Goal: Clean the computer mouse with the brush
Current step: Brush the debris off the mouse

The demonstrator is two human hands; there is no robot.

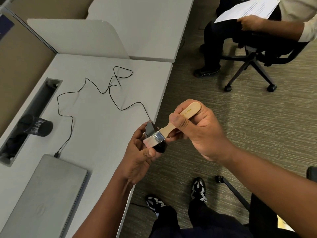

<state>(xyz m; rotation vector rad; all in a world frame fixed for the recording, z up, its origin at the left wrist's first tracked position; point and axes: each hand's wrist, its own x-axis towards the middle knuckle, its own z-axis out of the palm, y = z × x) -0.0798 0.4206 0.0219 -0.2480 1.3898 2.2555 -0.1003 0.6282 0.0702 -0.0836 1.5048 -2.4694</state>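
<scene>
Black, glossy plastic: the computer mouse (155, 134) sits in the air just off the desk's front edge, gripped by the left hand (139, 158), whose thumb curls over its near end and whose fingers wrap the far side. Much of its top is hidden. Across it lies the brush (171, 127): pale bristles pressed flat on the mouse, a bright metal ferrule, then a light wooden handle with small yellow print, rising up and right. The right hand (197, 129) holds that handle, thumb on top, fingers closed round it from below. A thin black cable (96, 86) leaves the mouse's far end, wanders in loose loops over the desk (96, 121) and ends at a plug against the back edge of a closed grey laptop (46, 193). The desk is a matte light grey; a long cable slot (36, 107) is cut along its left side, and a black mesh pen cup (38, 125) stands at the slot's rim. Grey divider panels (77, 35) rise behind. The floor is olive-brown ribbed carpet (257, 134). The person's black-and-white shoes (199, 188) show below the arms. At upper right another person sits on a black wheeled office chair (253, 66), holding white papers (247, 9).
</scene>
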